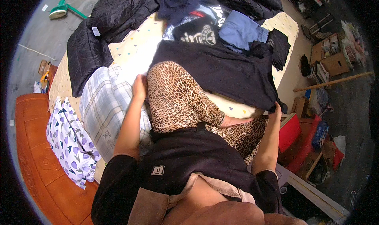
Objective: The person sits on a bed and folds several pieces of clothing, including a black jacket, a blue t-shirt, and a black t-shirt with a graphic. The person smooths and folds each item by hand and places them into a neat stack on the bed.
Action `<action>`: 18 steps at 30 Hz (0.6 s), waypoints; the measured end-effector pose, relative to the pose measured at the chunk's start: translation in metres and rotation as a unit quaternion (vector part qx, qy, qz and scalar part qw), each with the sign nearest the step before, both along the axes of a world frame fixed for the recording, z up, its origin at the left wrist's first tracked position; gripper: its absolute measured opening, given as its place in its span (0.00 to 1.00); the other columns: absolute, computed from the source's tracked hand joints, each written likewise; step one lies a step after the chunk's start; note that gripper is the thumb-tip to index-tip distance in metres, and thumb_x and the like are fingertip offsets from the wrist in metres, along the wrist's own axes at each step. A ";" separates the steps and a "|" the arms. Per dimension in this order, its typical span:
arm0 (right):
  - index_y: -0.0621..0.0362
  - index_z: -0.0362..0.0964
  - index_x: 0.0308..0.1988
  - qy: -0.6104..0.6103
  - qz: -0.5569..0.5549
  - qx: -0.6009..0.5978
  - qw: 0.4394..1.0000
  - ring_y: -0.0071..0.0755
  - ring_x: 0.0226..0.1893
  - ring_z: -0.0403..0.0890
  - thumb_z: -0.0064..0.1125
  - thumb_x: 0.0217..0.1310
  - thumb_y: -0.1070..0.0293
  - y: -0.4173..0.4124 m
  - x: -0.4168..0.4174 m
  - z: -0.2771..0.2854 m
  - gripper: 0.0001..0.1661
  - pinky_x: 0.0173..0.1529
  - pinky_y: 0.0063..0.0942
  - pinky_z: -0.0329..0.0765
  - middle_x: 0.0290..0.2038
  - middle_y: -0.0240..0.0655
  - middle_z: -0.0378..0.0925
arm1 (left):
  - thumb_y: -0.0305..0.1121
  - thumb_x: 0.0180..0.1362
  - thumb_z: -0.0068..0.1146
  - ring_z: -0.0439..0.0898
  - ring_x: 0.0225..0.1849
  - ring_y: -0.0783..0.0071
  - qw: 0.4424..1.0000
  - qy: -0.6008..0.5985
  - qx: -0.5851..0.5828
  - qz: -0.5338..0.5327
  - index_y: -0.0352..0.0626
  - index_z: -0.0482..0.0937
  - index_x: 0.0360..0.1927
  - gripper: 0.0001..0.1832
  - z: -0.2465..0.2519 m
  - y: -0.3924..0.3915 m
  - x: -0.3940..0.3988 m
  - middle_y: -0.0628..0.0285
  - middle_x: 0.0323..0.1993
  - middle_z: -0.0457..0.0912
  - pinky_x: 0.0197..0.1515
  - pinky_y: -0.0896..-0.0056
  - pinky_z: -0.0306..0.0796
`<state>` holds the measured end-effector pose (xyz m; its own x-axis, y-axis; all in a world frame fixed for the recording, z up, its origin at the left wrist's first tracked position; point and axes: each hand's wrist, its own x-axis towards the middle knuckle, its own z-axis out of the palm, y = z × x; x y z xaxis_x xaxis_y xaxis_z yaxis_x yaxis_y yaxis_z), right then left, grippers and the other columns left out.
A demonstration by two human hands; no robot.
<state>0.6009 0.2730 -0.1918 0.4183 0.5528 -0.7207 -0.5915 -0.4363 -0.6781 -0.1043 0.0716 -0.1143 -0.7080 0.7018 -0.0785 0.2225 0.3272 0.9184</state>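
Note:
A black cloth garment lies spread over the mattress in front of my bent knee. Its near right corner is pinched in my right hand. My left hand is beside the knee of my leopard-print trousers, its fingertips partly hidden there, so what it grips cannot be told. Beyond the garment lie a dark printed top and folded blue trousers. A small folded black garment rests at their right. Strong light washes out the bedding near my left hand.
Black quilted bedding covers the far side of the mattress. A plaid quilt and a tulip-print pillow are at left, by the wooden headboard. Cardboard boxes, a wooden pole and a red box stand right.

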 end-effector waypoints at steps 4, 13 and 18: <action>0.67 0.70 0.55 0.042 0.051 0.053 0.996 0.49 0.53 0.77 0.52 0.67 0.65 -0.009 0.011 -0.038 0.22 0.60 0.46 0.74 0.54 0.44 0.76 | 0.43 0.70 0.29 0.76 0.46 0.47 0.966 0.186 -0.179 -0.031 0.37 0.77 0.44 0.24 0.064 -0.016 0.043 0.45 0.43 0.79 0.51 0.55 0.67; 0.71 0.62 0.64 -0.064 0.072 -0.110 0.989 0.53 0.65 0.65 0.64 0.60 0.69 0.002 0.066 -0.057 0.36 0.70 0.54 0.58 0.70 0.47 0.57 | 0.40 0.69 0.39 0.78 0.47 0.47 0.884 0.304 -0.345 -0.087 0.38 0.76 0.50 0.18 0.056 -0.020 0.065 0.46 0.44 0.78 0.51 0.52 0.71; 0.66 0.70 0.55 -0.594 -0.037 -0.231 0.770 0.50 0.56 0.75 0.64 0.60 0.60 -0.014 -0.035 0.039 0.29 0.60 0.43 0.72 0.58 0.55 0.72 | 0.27 0.60 0.44 0.71 0.55 0.54 0.831 0.444 -0.332 -0.044 0.38 0.75 0.51 0.16 0.081 -0.037 0.057 0.53 0.49 0.76 0.58 0.61 0.67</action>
